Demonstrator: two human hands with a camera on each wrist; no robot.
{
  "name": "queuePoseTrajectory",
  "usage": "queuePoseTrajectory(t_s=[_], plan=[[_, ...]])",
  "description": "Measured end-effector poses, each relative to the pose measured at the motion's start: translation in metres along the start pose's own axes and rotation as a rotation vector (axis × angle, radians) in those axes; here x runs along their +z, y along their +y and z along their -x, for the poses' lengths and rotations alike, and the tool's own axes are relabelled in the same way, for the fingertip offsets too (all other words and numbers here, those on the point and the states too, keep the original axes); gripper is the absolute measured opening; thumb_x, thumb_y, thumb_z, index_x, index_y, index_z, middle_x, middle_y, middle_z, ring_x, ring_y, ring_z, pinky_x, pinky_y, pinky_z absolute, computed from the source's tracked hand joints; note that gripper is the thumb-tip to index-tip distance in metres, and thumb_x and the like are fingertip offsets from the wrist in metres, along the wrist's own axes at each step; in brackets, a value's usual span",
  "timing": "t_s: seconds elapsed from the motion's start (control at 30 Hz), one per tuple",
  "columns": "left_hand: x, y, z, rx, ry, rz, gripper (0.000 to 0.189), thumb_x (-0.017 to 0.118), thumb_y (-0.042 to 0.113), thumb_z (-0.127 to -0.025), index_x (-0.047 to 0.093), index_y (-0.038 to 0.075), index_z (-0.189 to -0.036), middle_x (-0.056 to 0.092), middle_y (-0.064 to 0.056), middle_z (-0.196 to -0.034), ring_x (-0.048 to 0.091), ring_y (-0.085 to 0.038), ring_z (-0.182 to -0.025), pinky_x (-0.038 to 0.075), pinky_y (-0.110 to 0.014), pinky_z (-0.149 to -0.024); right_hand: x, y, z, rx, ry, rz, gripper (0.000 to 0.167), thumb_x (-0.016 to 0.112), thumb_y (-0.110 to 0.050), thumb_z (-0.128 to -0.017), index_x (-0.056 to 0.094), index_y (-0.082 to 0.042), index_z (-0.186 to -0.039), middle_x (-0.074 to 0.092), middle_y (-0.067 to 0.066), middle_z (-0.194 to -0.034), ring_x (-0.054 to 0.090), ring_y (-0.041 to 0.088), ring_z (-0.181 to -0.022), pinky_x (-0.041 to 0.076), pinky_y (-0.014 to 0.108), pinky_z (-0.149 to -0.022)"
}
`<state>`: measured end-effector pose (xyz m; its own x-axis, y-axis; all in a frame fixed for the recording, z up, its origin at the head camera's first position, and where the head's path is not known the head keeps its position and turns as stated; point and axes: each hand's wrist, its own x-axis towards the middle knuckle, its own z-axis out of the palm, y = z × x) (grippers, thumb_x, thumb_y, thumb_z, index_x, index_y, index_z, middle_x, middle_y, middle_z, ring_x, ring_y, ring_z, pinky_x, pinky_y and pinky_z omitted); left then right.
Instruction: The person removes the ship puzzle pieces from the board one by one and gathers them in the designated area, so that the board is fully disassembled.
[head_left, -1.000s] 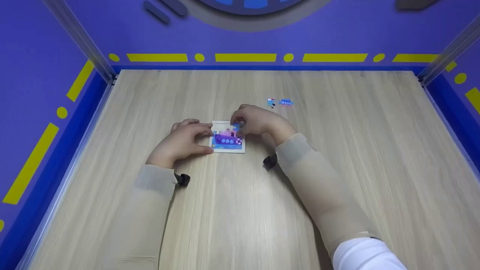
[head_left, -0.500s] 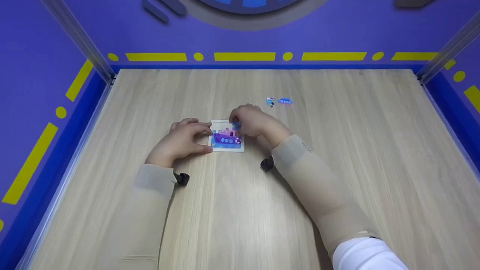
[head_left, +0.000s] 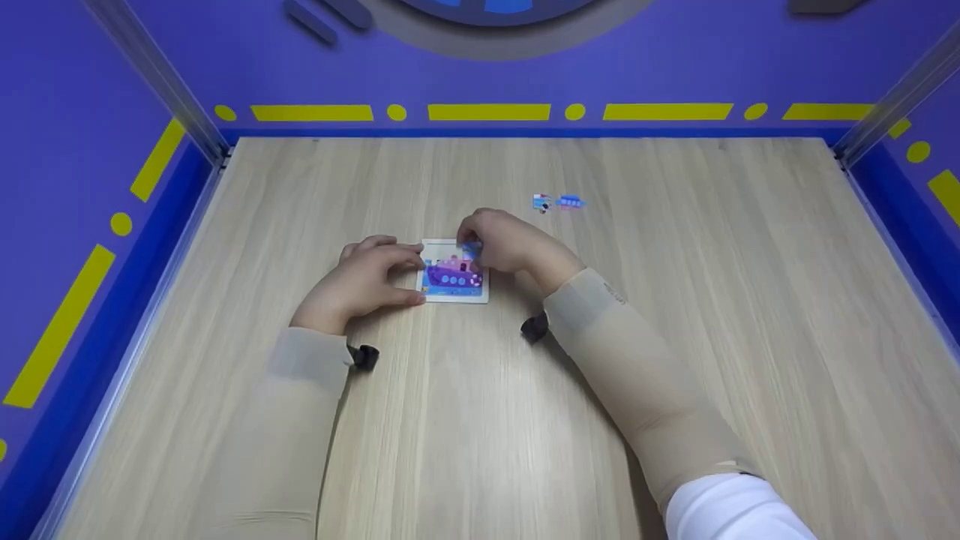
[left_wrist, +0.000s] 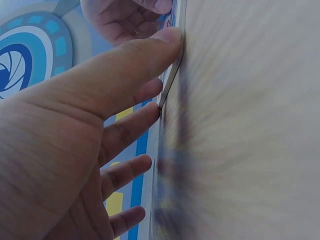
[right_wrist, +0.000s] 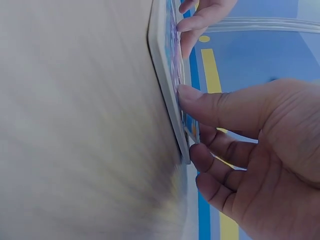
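A small white-framed jigsaw puzzle tray (head_left: 457,300) lies on the table, its picture a purple and pink ship on blue water. A pale unfilled patch shows in its upper part. My left hand (head_left: 364,281) holds the tray's left side, thumb at the near corner and fingertips along the edge farther up. Over the upper right corner, my right hand (head_left: 510,241) pinches a blue puzzle piece (right_wrist: 192,129) between thumb and fingers. In the right wrist view that piece tilts up from the tray's surface, close against the rim. The fingers partly hide it in the head view.
Two loose puzzle pieces lie beyond my right hand: a light blue one with red and black (head_left: 541,202) and a blue and pink one (head_left: 571,202). Blue-purple walls (head_left: 480,82) with yellow markings enclose the wooden table (head_left: 450,420) at the back and sides.
My right hand has shifted slightly left over the tray's upper right corner, and the blue piece there shows a little more. My left hand keeps its place on the tray.
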<state>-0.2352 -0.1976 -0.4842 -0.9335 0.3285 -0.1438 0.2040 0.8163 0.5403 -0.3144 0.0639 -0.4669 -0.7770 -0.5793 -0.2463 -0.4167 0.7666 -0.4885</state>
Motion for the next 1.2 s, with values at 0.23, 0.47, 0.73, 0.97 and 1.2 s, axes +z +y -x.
queuePoseTrajectory(t_s=[0.23,0.47,0.73,0.97,1.2], plan=[[-0.001,-0.001,0.000,0.014,0.002,-0.002,0.051,0.095,0.041,-0.092,0.079,0.023,-0.137,0.057,0.002,-0.174,0.036,-0.037,-0.170,0.018,-0.062,-0.138,-0.001,0.003,0.002,-0.056,0.041,-0.021,0.032,0.082,0.001,-0.097,0.077,-0.010,-0.127,0.070,0.011,-0.130,0.065,0.029,-0.121,0.056,0.048,-0.117],[-0.001,-0.002,-0.001,0.017,0.001,0.003,0.051,0.095,0.042,-0.092,0.079,0.024,-0.136,0.057,0.003,-0.174,0.036,-0.038,-0.170,0.017,-0.063,-0.138,-0.005,0.010,0.003,-0.023,0.079,-0.161,0.028,0.072,0.000,-0.105,0.084,-0.012,-0.128,0.077,0.011,-0.130,0.068,0.030,-0.122,0.057,0.048,-0.117],[0.001,-0.004,-0.001,0.010,-0.008,0.004,0.053,0.096,0.041,-0.092,0.079,0.024,-0.139,0.057,0.004,-0.174,0.035,-0.036,-0.170,0.017,-0.063,-0.138,-0.006,0.020,0.005,0.027,0.164,-0.339,0.018,0.084,-0.005,-0.100,0.081,-0.007,-0.118,0.076,0.009,-0.113,0.066,0.022,-0.103,0.059,0.035,-0.092],[0.001,-0.003,-0.001,0.000,-0.008,0.005,0.054,0.096,0.041,-0.091,0.079,0.024,-0.139,0.057,0.005,-0.174,0.034,-0.035,-0.171,0.017,-0.062,-0.140,-0.018,0.039,0.018,0.044,0.203,-0.548,0.011,0.084,-0.011,-0.100,0.088,-0.010,-0.110,0.079,0.004,-0.103,0.063,0.017,-0.090,0.056,0.027,-0.078],[0.000,-0.004,-0.001,0.015,-0.007,-0.001,0.054,0.096,0.040,-0.091,0.079,0.022,-0.139,0.057,0.004,-0.174,0.035,-0.036,-0.171,0.017,-0.062,-0.140,-0.037,0.066,0.040,0.063,0.225,-0.704,0.018,0.082,-0.015,-0.101,0.086,-0.008,-0.117,0.079,-0.001,-0.104,0.064,0.019,-0.094,0.059,0.033,-0.086]])
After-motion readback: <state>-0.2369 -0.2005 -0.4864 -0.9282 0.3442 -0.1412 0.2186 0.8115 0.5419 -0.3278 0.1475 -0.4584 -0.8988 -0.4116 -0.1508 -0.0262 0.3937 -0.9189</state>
